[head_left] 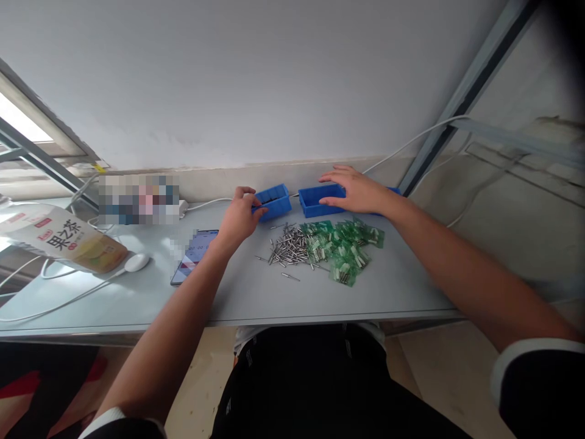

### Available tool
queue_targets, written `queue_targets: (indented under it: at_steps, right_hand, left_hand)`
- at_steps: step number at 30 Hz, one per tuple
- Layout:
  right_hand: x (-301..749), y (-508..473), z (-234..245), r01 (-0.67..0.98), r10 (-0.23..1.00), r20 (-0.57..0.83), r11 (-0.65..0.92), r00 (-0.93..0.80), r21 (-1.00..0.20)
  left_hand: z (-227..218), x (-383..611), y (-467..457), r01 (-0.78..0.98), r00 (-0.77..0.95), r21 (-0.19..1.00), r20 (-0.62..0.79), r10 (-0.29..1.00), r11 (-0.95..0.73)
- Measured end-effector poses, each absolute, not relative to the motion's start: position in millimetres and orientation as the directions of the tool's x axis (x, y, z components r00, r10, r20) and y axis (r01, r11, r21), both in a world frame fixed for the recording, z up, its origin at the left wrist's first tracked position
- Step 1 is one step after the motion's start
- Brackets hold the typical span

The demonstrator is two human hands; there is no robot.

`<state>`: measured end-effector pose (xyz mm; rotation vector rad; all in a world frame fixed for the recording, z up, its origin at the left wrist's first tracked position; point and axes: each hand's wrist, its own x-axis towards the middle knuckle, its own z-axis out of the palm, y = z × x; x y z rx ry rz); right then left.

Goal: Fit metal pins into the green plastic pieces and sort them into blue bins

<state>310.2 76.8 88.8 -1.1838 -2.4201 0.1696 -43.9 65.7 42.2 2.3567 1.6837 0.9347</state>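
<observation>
My left hand (240,216) is curled, its thumb and fingers pinching the near left rim of a small blue bin (274,201) at the back of the grey table (247,292). My right hand (354,189) lies flat with fingers stretched over a second, wider blue bin (320,201) beside the first. In front of the bins lies a heap of small metal pins (287,247), and to its right a heap of small green packets (347,247).
A phone (194,256) lies face up left of the pins. Further left are a white mouse (136,263) with its cable and a drink carton (64,238) lying on its side. White cables run along the back wall. A metal frame post stands at the right.
</observation>
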Motion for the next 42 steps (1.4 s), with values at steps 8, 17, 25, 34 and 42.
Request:
queue_targets:
  at_steps: [8,17,25,34,42]
  right_hand:
    - [274.8,48.8,87.7,0.451,0.832,0.258,0.496,-0.491,-0.741]
    - [268.4,26.7,73.2,0.006,0.869,0.307,0.335,-0.387,-0.942]
    - [300.3,25.1,72.5,-0.091,0.924,0.315,0.302,-0.216,-0.949]
    - [314.6,30.7,68.0,0.123,0.906,0.338,0.377,-0.254,-0.918]
    - [318.5,29.5,71.9,0.11,0.897,0.352,0.392,-0.268,-0.914]
  left_hand:
    - [85.2,-14.1,7.0,0.729,0.211,0.435,0.592,0.778,-0.529]
    - [95.9,19.3,-59.4,0.671,0.301,0.395,0.629,0.717,-0.628]
    - [40.1,1.3,-147.7,0.687,0.362,0.441,0.481,0.798,-0.577]
    - [3.9,-8.6,-122.6,0.684,0.472,0.464,0.306,0.827,-0.563]
    - [17.1,4.9,-79.3,0.775,0.508,0.278,0.261,0.821,-0.568]
